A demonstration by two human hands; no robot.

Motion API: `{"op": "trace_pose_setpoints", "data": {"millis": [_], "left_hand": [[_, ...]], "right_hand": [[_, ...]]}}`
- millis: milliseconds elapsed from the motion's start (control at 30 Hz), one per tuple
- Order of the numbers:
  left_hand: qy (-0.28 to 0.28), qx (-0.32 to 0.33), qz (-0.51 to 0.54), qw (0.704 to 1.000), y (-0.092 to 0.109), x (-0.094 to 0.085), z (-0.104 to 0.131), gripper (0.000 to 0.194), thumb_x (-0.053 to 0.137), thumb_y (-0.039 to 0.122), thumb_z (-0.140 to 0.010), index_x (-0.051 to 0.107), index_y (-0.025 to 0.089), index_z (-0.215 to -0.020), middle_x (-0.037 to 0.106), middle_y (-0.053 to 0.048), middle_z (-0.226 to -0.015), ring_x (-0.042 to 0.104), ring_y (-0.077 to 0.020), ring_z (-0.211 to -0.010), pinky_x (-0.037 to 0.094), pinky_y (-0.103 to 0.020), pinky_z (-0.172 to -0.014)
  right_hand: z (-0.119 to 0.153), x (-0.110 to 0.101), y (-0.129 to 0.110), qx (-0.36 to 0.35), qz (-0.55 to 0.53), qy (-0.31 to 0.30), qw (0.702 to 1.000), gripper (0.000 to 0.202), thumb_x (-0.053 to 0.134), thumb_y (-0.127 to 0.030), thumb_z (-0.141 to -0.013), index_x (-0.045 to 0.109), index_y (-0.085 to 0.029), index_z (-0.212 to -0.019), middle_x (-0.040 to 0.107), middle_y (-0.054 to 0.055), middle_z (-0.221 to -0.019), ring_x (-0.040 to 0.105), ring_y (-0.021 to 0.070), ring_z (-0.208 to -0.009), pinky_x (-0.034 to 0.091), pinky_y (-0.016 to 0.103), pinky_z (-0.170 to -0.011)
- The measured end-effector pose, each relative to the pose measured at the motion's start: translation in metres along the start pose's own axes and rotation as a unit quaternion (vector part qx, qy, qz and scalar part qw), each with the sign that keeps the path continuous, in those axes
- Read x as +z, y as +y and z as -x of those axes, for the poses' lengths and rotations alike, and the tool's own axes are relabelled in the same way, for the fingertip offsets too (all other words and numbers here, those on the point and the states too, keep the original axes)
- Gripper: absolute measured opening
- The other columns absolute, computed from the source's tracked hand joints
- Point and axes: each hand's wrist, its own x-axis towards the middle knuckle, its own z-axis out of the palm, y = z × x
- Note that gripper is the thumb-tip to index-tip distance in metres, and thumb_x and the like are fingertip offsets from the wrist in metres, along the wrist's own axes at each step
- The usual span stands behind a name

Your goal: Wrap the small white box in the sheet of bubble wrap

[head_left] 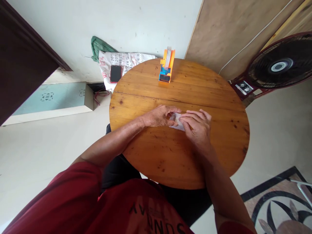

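Observation:
A small, whitish, see-through sheet or packet (179,126) lies between my hands at the middle of the round wooden table; its exact kind cannot be made out. My left hand (159,116) curves around its left side, thumb on the near edge and fingers on the far edge. From the right, my right hand (198,125) pinches the sheet between thumb and fingers, covering part of it. Farther back on the table stands an orange and blue tape dispenser (167,66) with a roll of tape in it.
The round table (158,149) reaches close to the wall. Beyond its left edge, a phone (115,74) rests on a printed white sack (129,60), near a green bag (101,45). A large fan (280,65) stands at the right, and a pale blue box (48,97) at the left.

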Motion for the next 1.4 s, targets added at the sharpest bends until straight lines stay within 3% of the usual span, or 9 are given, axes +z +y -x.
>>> {"op": "trace_pose_setpoints", "data": {"millis": [400, 567, 667, 767, 867, 967, 1100, 1200, 1400], "left_hand": [[0.012, -0.001, -0.012, 1.0, 0.0, 0.001, 0.001, 0.049, 0.078, 0.029, -0.073, 0.067, 0.016, -0.119, 0.071, -0.006, -0.112, 0.065, -0.0163, -0.095, 0.051, -0.03, -0.091], [0.01, 0.011, -0.025, 1.0, -0.002, 0.001, 0.001, 0.052, 0.079, 0.031, -0.073, 0.066, 0.016, -0.122, 0.072, -0.005, -0.108, 0.065, -0.0157, -0.092, 0.051, -0.03, -0.089], [0.015, 0.013, -0.014, 1.0, -0.004, 0.002, 0.001, 0.056, 0.079, 0.028, -0.073, 0.063, 0.018, -0.126, 0.071, -0.006, -0.114, 0.066, -0.0165, -0.094, 0.051, -0.032, -0.09], [-0.001, 0.026, 0.017, 1.0, -0.006, 0.002, 0.001, 0.064, 0.081, 0.03, -0.071, 0.061, 0.019, -0.131, 0.067, -0.009, -0.126, 0.065, -0.0192, -0.105, 0.05, -0.035, -0.096], [-0.015, 0.04, 0.03, 0.999, -0.007, 0.0, 0.002, 0.076, 0.086, 0.033, -0.067, 0.056, 0.021, -0.137, 0.061, -0.012, -0.135, 0.063, -0.0221, -0.114, 0.049, -0.037, -0.101], [-0.015, 0.036, 0.006, 0.999, -0.007, -0.001, 0.002, 0.079, 0.085, 0.031, -0.069, 0.053, 0.02, -0.14, 0.062, -0.014, -0.135, 0.063, -0.0226, -0.114, 0.049, -0.038, -0.102], [0.004, 0.05, -0.007, 0.999, -0.009, 0.002, 0.001, 0.073, 0.076, 0.025, -0.078, 0.048, 0.019, -0.145, 0.067, -0.012, -0.127, 0.066, -0.0208, -0.108, 0.051, -0.038, -0.1], [0.029, 0.079, 0.006, 0.996, -0.013, 0.004, -0.001, 0.073, 0.075, 0.022, -0.078, 0.047, 0.019, -0.146, 0.066, -0.012, -0.129, 0.065, -0.0208, -0.113, 0.049, -0.038, -0.104], [0.001, 0.05, 0.013, 0.999, -0.012, 0.003, -0.002, 0.062, 0.077, 0.026, -0.075, 0.058, 0.017, -0.133, 0.065, -0.012, -0.131, 0.063, -0.0213, -0.115, 0.047, -0.039, -0.105]], "right_hand": [[0.001, 0.002, -0.01, -0.013, 0.021, 0.029, 0.999, 0.019, 0.058, -0.018, -0.093, 0.071, -0.026, -0.08, 0.08, -0.003, -0.087, 0.072, 0.0201, -0.096, 0.033, 0.046, -0.11], [-0.002, -0.012, -0.005, 0.085, -0.105, 0.062, 0.989, 0.008, 0.064, -0.027, -0.09, 0.071, -0.027, -0.087, 0.079, -0.001, -0.091, 0.073, 0.0204, -0.091, 0.045, 0.045, -0.103], [-0.005, -0.029, 0.012, 0.144, -0.138, -0.006, 0.98, 0.017, 0.064, -0.031, -0.087, 0.071, -0.028, -0.103, 0.077, 0.004, -0.108, 0.07, 0.025, -0.105, 0.05, 0.045, -0.099], [-0.003, -0.038, 0.027, 0.153, -0.141, -0.167, 0.964, 0.056, 0.073, -0.04, -0.079, 0.059, -0.028, -0.132, 0.065, 0.009, -0.135, 0.061, 0.0317, -0.124, 0.047, 0.051, -0.104], [0.001, -0.031, 0.032, 0.145, -0.119, -0.251, 0.95, 0.085, 0.079, -0.046, -0.073, 0.044, -0.026, -0.147, 0.055, 0.013, -0.148, 0.055, 0.0361, -0.132, 0.045, 0.056, -0.106], [0.003, -0.018, 0.029, 0.135, -0.08, -0.247, 0.956, 0.082, 0.077, -0.042, -0.074, 0.044, -0.023, -0.147, 0.059, 0.014, -0.143, 0.057, 0.0368, -0.129, 0.044, 0.055, -0.105], [0.004, -0.009, 0.021, 0.098, -0.043, -0.183, 0.977, 0.059, 0.07, -0.04, -0.082, 0.055, -0.023, -0.137, 0.07, 0.012, -0.126, 0.063, 0.0339, -0.117, 0.043, 0.053, -0.104], [0.004, -0.009, 0.019, 0.112, -0.017, -0.147, 0.983, 0.059, 0.072, -0.042, -0.082, 0.057, -0.021, -0.135, 0.072, 0.014, -0.122, 0.063, 0.0347, -0.114, 0.043, 0.054, -0.102], [0.004, -0.009, 0.021, 0.117, -0.053, -0.222, 0.967, 0.069, 0.072, -0.036, -0.08, 0.049, -0.02, -0.144, 0.065, 0.014, -0.134, 0.061, 0.0348, -0.121, 0.044, 0.049, -0.101]]}}
